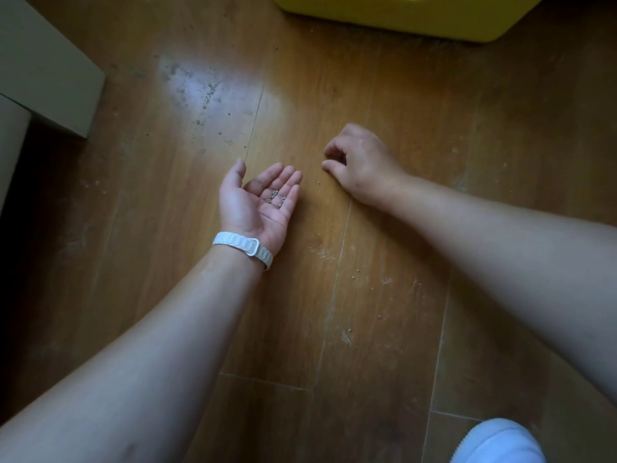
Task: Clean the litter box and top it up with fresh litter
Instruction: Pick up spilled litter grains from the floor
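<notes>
My left hand [258,197] lies palm up just above the wooden floor, fingers relaxed, with several small grey litter grains [275,198] cupped in the palm. A white band circles that wrist. My right hand [359,162] is palm down on the floor to the right, thumb and fingertips curled together at the boards; whether a grain sits between them is hidden. The yellow litter box [400,15] stands at the top edge, only its lower wall showing. Loose grains [319,183] lie scattered on the floor near my hands.
More stray grains and dusty specks [207,95] dot the shiny patch of floor ahead on the left. A white furniture edge [50,68] stands at the far left. A light blue shoe tip [497,442] shows at the bottom right.
</notes>
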Tool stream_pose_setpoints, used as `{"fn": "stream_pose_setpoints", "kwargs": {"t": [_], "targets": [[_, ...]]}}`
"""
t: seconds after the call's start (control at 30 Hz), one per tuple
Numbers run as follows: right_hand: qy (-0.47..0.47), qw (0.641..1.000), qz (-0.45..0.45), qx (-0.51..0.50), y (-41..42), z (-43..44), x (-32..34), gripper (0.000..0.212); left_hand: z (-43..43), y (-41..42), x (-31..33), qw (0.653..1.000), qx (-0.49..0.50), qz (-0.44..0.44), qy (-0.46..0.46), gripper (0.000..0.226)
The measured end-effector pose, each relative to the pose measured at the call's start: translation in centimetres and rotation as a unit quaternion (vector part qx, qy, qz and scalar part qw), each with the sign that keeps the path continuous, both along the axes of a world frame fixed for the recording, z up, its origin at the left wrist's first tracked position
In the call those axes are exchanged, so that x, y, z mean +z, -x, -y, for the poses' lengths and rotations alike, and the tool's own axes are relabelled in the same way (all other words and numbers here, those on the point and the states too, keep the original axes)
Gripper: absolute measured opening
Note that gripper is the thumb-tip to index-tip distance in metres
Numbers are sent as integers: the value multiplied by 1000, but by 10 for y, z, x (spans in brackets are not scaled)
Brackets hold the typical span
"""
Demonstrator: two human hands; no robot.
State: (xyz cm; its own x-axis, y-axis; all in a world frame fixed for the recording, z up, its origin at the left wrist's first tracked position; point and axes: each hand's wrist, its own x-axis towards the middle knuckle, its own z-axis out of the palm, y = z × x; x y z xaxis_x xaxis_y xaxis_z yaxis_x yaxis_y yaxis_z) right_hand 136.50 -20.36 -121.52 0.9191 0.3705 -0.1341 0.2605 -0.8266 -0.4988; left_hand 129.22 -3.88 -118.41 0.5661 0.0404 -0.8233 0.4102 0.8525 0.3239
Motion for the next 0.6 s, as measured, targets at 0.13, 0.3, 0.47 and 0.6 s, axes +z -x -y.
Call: {"fn": "stream_pose_setpoints", "kwargs": {"t": [0.13, 0.3, 0.47, 0.6], "targets": [[1, 999, 30, 22, -3, 0, -4, 17, -2, -2, -3, 1000, -2, -2, 0, 55], [25, 993, 78, 84, -5, 0, -8, 13, -1, -7, -3, 1000, -5, 1, -1, 55], [73, 989, 69, 104, -10, -6, -6, 12, 2, -12, -3, 1000, -9, 2, -5, 55], [17, 996, 58, 73, 1, -11, 2, 12, 5, -11, -3, 1000, -3, 1, -16, 55]]}}
